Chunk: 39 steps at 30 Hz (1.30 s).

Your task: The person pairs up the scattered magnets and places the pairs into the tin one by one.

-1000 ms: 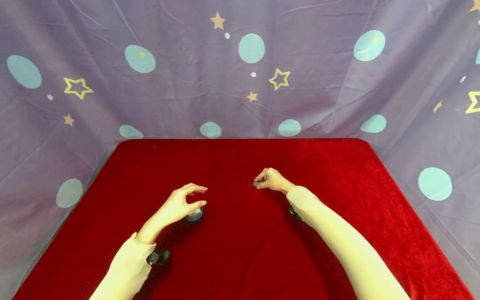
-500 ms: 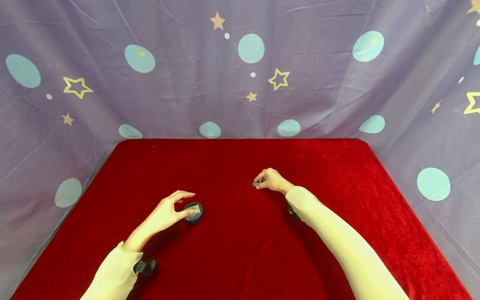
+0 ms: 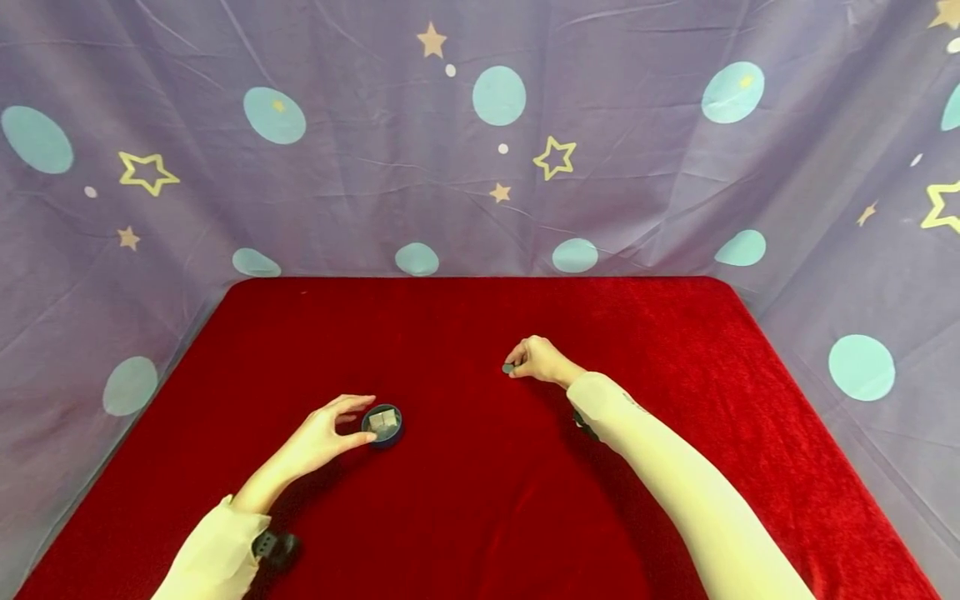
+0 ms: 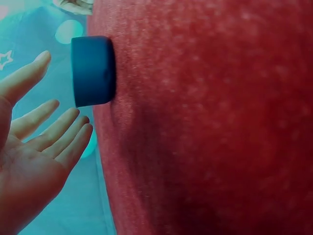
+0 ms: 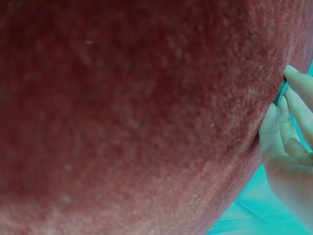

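A small round dark-blue container (image 3: 385, 444) sits on the red cloth, left of the middle. Two pale squarish pieces (image 3: 383, 418) show within its rim from above. Beside it my left hand (image 3: 313, 435) is spread, thumb apart from the fingers, on the container's left. In the left wrist view a gap shows between these fingers and the container's smooth side (image 4: 93, 72). Farther back and to the right, my right hand (image 3: 544, 360) pinches a small grey-green disc (image 3: 507, 367) low at the cloth. The right wrist view shows the disc (image 5: 281, 93) edge-on between thumb and fingertips.
Red velvety cloth (image 3: 465, 517) covers the table. A purple curtain (image 3: 637, 175) with stars and dots hangs behind it and at both sides. Each wrist carries a dark camera, such as the left wrist camera (image 3: 276, 548).
My left hand has drawn back to the left and nearer, off from over the container, so its top shows more fully. The right hand stays in place with the disc.
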Tool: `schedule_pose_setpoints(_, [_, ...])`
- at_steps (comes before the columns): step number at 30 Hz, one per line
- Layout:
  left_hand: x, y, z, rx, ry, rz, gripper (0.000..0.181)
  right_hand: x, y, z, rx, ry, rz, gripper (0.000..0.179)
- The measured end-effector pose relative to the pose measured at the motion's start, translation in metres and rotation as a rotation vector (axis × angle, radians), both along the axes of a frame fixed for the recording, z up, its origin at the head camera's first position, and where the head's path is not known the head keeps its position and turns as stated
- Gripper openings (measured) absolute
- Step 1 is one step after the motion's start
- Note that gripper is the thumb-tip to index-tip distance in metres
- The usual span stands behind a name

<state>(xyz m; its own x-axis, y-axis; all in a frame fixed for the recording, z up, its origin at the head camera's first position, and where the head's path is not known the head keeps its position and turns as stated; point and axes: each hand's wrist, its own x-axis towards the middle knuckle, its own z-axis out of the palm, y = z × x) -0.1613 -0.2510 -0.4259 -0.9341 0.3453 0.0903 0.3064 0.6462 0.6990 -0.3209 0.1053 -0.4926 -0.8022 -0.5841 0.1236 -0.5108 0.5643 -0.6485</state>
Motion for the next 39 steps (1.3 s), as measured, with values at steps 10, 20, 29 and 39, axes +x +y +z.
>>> schedule_pose_setpoints(10, [-0.001, -0.001, -0.009, 0.066, -0.088, -0.017, 0.060, 0.034, -0.008, 0.042, 0.067, -0.052, -0.079, 0.015])
schedule_pose_setpoints(20, [-0.001, -0.001, -0.012, 0.066, -0.151, -0.010, 0.062, 0.034, -0.008, 0.044, 0.057, -0.088, -0.089, 0.014])
schedule_pose_setpoints(29, [-0.004, -0.001, -0.012, 0.076, -0.160, -0.004, 0.057, 0.034, -0.010, 0.044, 0.051, -0.077, -0.105, 0.014])
schedule_pose_setpoints(39, [-0.004, 0.000, -0.011, 0.082, -0.173, -0.017, 0.056, 0.034, -0.008, 0.042, 0.041, -0.081, -0.117, 0.012])
